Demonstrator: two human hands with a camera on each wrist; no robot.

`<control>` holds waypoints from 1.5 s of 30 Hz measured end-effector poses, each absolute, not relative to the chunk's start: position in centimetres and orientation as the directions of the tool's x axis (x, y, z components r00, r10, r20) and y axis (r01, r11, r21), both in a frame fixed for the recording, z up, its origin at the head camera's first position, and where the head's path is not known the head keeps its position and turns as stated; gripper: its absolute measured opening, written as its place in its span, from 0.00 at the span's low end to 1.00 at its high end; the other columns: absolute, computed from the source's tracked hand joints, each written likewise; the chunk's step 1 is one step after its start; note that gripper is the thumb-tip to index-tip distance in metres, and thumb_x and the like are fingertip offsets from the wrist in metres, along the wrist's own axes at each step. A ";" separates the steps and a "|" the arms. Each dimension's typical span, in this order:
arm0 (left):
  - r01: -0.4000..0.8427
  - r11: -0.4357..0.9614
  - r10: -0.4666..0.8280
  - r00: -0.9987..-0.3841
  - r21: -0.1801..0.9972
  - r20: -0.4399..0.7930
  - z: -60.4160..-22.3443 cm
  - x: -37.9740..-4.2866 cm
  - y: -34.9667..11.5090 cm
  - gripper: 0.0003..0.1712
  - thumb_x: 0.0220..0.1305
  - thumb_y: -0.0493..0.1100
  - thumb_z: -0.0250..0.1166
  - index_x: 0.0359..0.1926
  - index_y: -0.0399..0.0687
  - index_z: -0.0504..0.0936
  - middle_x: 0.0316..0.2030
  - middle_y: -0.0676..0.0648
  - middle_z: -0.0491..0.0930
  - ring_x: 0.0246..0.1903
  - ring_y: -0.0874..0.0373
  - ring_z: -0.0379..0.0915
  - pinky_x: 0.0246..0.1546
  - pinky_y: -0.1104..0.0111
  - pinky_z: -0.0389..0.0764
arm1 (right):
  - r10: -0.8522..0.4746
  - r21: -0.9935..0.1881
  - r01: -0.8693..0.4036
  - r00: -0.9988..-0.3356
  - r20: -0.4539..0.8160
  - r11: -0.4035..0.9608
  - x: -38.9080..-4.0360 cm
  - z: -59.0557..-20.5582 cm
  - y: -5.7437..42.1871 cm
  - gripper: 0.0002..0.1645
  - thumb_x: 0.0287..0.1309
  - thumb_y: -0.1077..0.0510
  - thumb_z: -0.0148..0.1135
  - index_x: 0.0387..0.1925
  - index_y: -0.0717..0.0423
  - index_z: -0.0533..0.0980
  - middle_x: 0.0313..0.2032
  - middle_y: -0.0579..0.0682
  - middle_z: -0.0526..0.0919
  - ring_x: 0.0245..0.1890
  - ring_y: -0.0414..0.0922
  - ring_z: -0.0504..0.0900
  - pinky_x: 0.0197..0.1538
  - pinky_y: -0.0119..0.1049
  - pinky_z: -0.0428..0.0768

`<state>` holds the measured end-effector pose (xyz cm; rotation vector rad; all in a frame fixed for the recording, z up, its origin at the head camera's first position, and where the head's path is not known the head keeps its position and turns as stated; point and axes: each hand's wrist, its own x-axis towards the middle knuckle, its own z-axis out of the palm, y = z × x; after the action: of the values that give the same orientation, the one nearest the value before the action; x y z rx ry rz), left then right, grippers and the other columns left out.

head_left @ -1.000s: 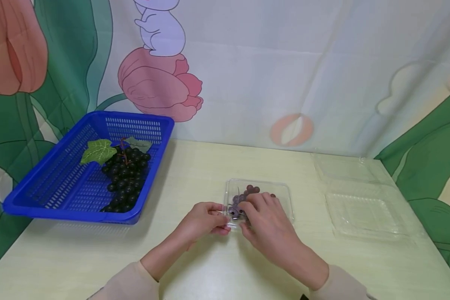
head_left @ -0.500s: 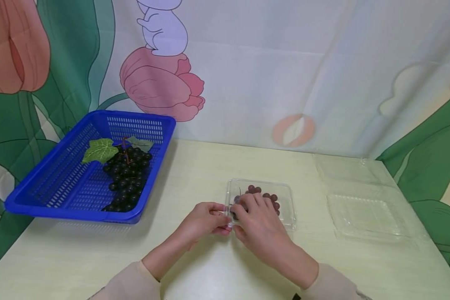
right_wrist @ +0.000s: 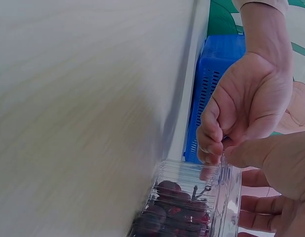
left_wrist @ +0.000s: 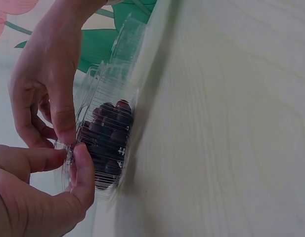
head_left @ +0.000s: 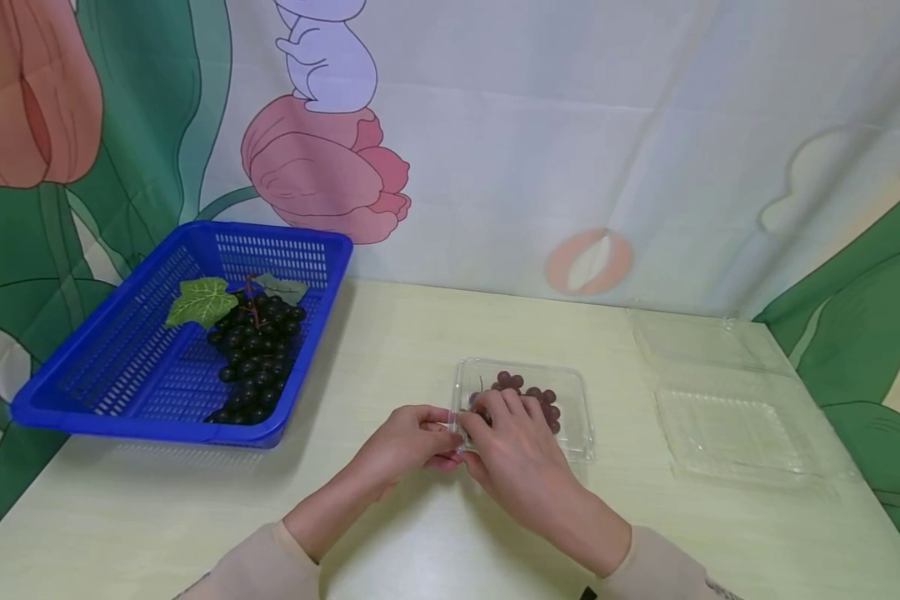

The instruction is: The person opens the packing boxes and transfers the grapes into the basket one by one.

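Observation:
A clear plastic clamshell box point(head_left: 576, 433) lies on the table with dark red grapes point(head_left: 549, 402) inside, its lid lying over them. My left hand point(head_left: 412, 437) pinches the near left corner between thumb and fingers. On top of the lid, bent fingers of my right hand point(head_left: 516, 454) press down near that same corner. In the right wrist view the right thumb touches the rim close to the left fingertips, and a short stem shows among the grapes point(right_wrist: 177, 205). The right palm's underside is hidden in the head view.
To the left, a blue basket point(head_left: 131, 333) holds a bunch of black grapes point(head_left: 258, 358) with a green leaf point(head_left: 201, 302). An open clear clamshell box point(head_left: 735, 429) lies at the right of the table. A printed curtain point(head_left: 487, 167) hangs behind.
My right hand has slid left across the lid toward the left corner, uncovering more grapes on the right side. My left hand keeps its pinch on the corner.

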<state>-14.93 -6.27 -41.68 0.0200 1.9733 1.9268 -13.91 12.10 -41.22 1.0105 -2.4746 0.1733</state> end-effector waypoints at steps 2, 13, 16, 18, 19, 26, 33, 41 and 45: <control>-0.247 0.048 0.286 -0.925 0.968 -0.250 -41.9 -15.0 -6.4 0.24 0.70 0.30 0.61 0.63 0.22 0.71 0.41 0.36 0.85 0.33 0.55 0.85 0.42 0.65 0.88 | -0.636 0.063 -0.693 -0.617 0.464 0.719 -14.0 -41.3 12.1 0.19 0.55 0.55 0.79 0.47 0.52 0.83 0.44 0.50 0.78 0.46 0.51 0.75 0.48 0.45 0.74; -0.239 0.034 0.329 -0.914 0.971 -0.236 -42.1 -15.0 -6.7 0.24 0.71 0.33 0.57 0.64 0.24 0.71 0.42 0.38 0.85 0.36 0.56 0.84 0.44 0.66 0.87 | -0.668 0.150 -0.695 -0.574 0.472 0.703 -14.2 -41.5 11.9 0.18 0.55 0.55 0.78 0.46 0.51 0.82 0.40 0.48 0.77 0.43 0.50 0.75 0.46 0.43 0.76; -0.254 0.019 0.328 -0.912 0.967 -0.246 -42.1 -15.0 -6.6 0.23 0.72 0.31 0.53 0.64 0.24 0.70 0.42 0.37 0.85 0.36 0.55 0.84 0.43 0.66 0.87 | -0.679 0.152 -0.710 -0.554 0.481 0.688 -14.2 -41.6 11.9 0.16 0.54 0.57 0.77 0.44 0.49 0.82 0.39 0.47 0.78 0.41 0.49 0.75 0.42 0.40 0.75; -0.267 0.004 0.329 -0.910 0.964 -0.253 -42.1 -15.0 -6.5 0.23 0.72 0.30 0.51 0.65 0.24 0.70 0.42 0.36 0.85 0.36 0.55 0.84 0.43 0.67 0.87 | -0.686 0.160 -0.713 -0.548 0.479 0.682 -14.3 -41.6 11.9 0.15 0.54 0.57 0.77 0.42 0.48 0.82 0.39 0.47 0.78 0.40 0.48 0.75 0.41 0.39 0.74; -0.271 -0.003 0.332 -0.908 0.963 -0.254 -42.2 -15.0 -6.5 0.23 0.73 0.30 0.51 0.66 0.24 0.69 0.42 0.36 0.85 0.36 0.55 0.84 0.43 0.67 0.87 | -0.689 0.167 -0.713 -0.546 0.477 0.681 -14.3 -41.6 11.9 0.14 0.53 0.57 0.78 0.41 0.48 0.82 0.39 0.47 0.79 0.40 0.47 0.75 0.41 0.38 0.74; -0.261 0.000 0.344 -0.906 0.965 -0.245 -42.2 -15.0 -6.5 0.25 0.73 0.30 0.53 0.68 0.23 0.67 0.44 0.36 0.85 0.38 0.54 0.84 0.44 0.67 0.86 | -0.699 0.241 -0.700 -0.493 0.518 0.673 -14.4 -41.7 11.8 0.13 0.48 0.56 0.80 0.34 0.49 0.82 0.35 0.46 0.79 0.35 0.47 0.76 0.38 0.38 0.73; -0.267 -0.011 0.343 -0.906 0.964 -0.247 -42.3 -15.1 -6.6 0.27 0.69 0.27 0.53 0.68 0.23 0.67 0.44 0.36 0.84 0.37 0.55 0.83 0.44 0.67 0.86 | -0.696 0.279 -0.687 -0.455 0.556 0.671 -14.4 -41.9 11.6 0.12 0.45 0.56 0.81 0.27 0.50 0.82 0.29 0.46 0.77 0.30 0.47 0.76 0.37 0.39 0.73; -0.288 -0.022 0.356 -0.897 0.957 -0.262 -42.0 -14.9 -6.8 0.28 0.71 0.26 0.55 0.70 0.21 0.63 0.45 0.36 0.82 0.37 0.56 0.83 0.46 0.67 0.86 | -0.699 0.289 -0.669 -0.492 0.519 0.685 -14.0 -41.9 11.4 0.13 0.49 0.53 0.82 0.25 0.53 0.82 0.28 0.46 0.76 0.29 0.46 0.74 0.36 0.38 0.73; -0.294 -0.029 0.349 -0.899 0.955 -0.266 -42.1 -14.7 -6.7 0.29 0.72 0.27 0.58 0.71 0.22 0.63 0.45 0.36 0.82 0.38 0.56 0.83 0.47 0.66 0.86 | -0.704 0.297 -0.670 -0.489 0.515 0.681 -14.0 -42.1 11.3 0.15 0.49 0.50 0.82 0.27 0.53 0.83 0.28 0.46 0.75 0.28 0.45 0.72 0.32 0.35 0.70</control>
<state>-14.72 -6.73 -42.08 0.0569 1.8207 1.9787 -14.04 11.28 -42.11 1.0515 -2.2760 -0.0741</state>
